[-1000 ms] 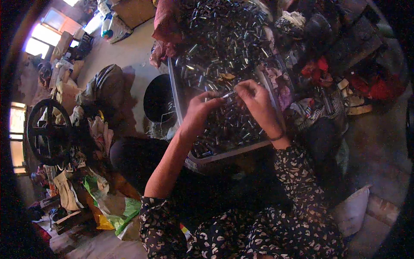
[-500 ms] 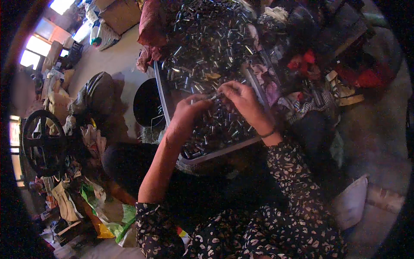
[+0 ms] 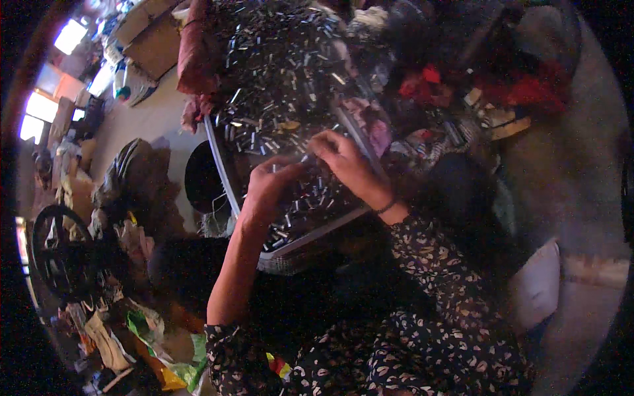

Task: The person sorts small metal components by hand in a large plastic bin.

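Two bare hands work above the lower half of a grey-rimmed tray (image 3: pixel 224 173), which fills the upper middle of the frame. The tray holds a loose mass of small metal pieces (image 3: pixel 281 72), many of them short, shiny and tube-like.

The left hand (image 3: pixel 266 183), at the centre of the frame, has its fingers bunched and pointing inward; its tips are blurred, and whether they grip anything cannot be told. The right hand (image 3: pixel 340 160), just to the right, is curled, its thumb and forefinger appearing to pinch a small pale piece (image 3: pixel 304 158). That piece sits between the two sets of fingertips, over the tray; its exact shape is not legible. A dark band (image 3: pixel 386 206) circles the right wrist.

The step in hand is judged to be close fingertip handling of a single piece. The next move, in this inspector's judgement, calls for a light, steady pinch and clear sight of the fingertips, with both wrists kept off the rim. A piece so small could slip and be lost among the others.

A yellowish scrap (image 3: pixel 288 125) lies among the metal, above the hands. Red cloth (image 3: pixel 196 56) stands at the tray's upper left side; pink cloth (image 3: pixel 376 129) lies at its right. A round black container (image 3: pixel 200 177) is just left of the tray.
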